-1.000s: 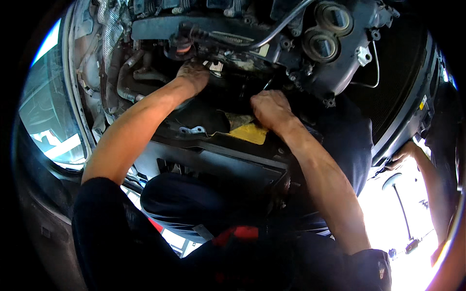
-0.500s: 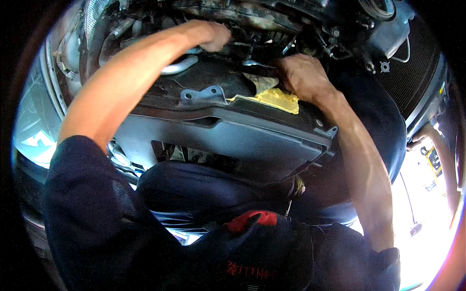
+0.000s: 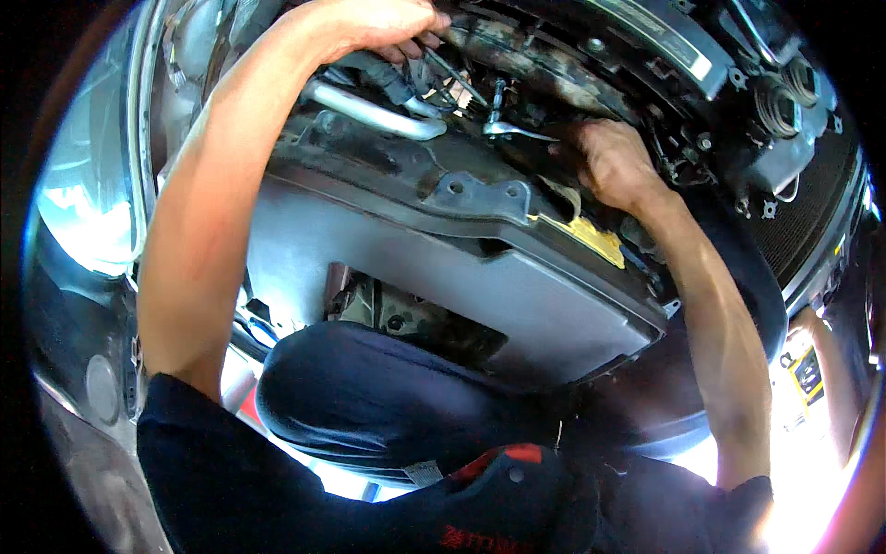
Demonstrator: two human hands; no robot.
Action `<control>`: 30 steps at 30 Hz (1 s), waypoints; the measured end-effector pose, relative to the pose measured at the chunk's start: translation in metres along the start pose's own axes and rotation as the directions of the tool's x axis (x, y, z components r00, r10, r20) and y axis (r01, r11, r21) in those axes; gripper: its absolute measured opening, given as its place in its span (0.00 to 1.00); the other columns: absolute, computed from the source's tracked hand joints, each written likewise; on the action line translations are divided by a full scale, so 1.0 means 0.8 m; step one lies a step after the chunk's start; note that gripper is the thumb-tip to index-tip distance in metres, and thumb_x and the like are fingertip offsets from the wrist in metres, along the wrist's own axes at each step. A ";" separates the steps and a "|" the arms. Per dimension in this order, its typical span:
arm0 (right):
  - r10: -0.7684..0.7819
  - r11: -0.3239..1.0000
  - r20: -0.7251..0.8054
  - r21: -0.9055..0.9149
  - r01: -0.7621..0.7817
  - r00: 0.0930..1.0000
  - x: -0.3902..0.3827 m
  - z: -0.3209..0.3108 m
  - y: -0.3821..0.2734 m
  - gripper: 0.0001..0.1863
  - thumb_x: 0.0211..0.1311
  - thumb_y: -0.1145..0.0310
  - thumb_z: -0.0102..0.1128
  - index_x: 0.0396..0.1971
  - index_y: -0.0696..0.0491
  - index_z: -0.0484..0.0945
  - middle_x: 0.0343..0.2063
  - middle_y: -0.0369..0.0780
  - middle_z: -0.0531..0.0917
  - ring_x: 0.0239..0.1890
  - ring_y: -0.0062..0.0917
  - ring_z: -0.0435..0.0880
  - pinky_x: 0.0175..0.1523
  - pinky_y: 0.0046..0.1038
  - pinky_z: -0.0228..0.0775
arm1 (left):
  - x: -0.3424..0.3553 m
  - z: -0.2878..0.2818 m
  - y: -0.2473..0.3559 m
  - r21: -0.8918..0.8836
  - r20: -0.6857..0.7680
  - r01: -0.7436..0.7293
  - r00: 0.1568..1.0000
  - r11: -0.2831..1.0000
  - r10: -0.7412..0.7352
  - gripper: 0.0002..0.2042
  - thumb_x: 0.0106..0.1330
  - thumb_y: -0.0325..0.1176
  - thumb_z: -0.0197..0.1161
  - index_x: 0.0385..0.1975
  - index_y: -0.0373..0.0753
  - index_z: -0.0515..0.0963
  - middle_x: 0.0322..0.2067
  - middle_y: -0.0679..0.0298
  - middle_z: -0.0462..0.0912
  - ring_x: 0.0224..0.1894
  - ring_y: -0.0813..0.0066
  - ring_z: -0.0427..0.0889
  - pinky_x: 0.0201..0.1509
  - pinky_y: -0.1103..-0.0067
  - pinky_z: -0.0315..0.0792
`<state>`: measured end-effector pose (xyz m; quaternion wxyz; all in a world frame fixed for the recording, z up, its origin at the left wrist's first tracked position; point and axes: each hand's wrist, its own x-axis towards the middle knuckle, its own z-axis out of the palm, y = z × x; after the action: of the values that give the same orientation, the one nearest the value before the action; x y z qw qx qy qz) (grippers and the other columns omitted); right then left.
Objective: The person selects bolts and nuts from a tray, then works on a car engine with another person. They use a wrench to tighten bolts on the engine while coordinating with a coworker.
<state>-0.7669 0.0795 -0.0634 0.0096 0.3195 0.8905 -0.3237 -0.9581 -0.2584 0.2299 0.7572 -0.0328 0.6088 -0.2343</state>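
Our right hand (image 3: 614, 163) is wrapped around a ratchet (image 3: 504, 128) by its handle, likely for leverage. Our left hand (image 3: 392, 25) is at the engine (image 3: 544, 63), its grip unclear.

Going by what I see from my end, it's a car repair workshop: exposed engine (image 3: 544, 60) across the top of the frame, ribbed radiator (image 3: 814, 235) at right, car glass (image 3: 88, 185) far left, shiny ratchet (image 3: 501, 128) upper centre, plus a co-worker's arm (image 3: 828, 374) lower right.
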 end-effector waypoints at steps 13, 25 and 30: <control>-0.010 0.981 0.093 -0.194 0.028 0.996 0.024 0.029 -0.026 0.10 0.47 0.68 0.58 0.28 0.56 0.82 0.30 0.49 0.82 0.34 0.46 0.82 0.38 0.45 0.75 | 0.141 -0.257 0.533 -0.496 -0.636 -0.783 0.622 0.376 0.457 0.30 0.67 0.56 0.47 0.62 0.40 0.68 0.57 0.46 0.75 0.58 0.46 0.72 0.62 0.47 0.64; 0.000 1.000 -0.065 0.031 0.002 0.998 -0.012 0.053 -0.008 0.06 0.49 0.70 0.59 0.24 0.55 0.83 0.34 0.46 0.83 0.43 0.41 0.83 0.45 0.41 0.77 | 0.204 -0.288 0.558 -0.895 -0.197 -0.442 0.266 -0.062 0.944 0.36 0.64 0.68 0.39 0.63 0.48 0.70 0.61 0.60 0.73 0.58 0.54 0.74 0.58 0.52 0.69; 0.006 0.998 -0.016 0.060 -0.005 1.000 -0.010 0.039 -0.008 0.12 0.53 0.71 0.57 0.37 0.58 0.80 0.38 0.45 0.82 0.45 0.39 0.82 0.48 0.40 0.76 | 0.211 -0.300 0.538 -0.766 -0.462 -0.622 0.360 -0.160 0.811 0.45 0.61 0.78 0.31 0.70 0.52 0.60 0.69 0.59 0.63 0.68 0.49 0.63 0.66 0.44 0.59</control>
<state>-0.7698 0.0528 -0.0827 -0.0065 0.3247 0.8796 -0.3475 -1.0221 0.1139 -0.1290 0.6551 -0.0945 0.4615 0.5907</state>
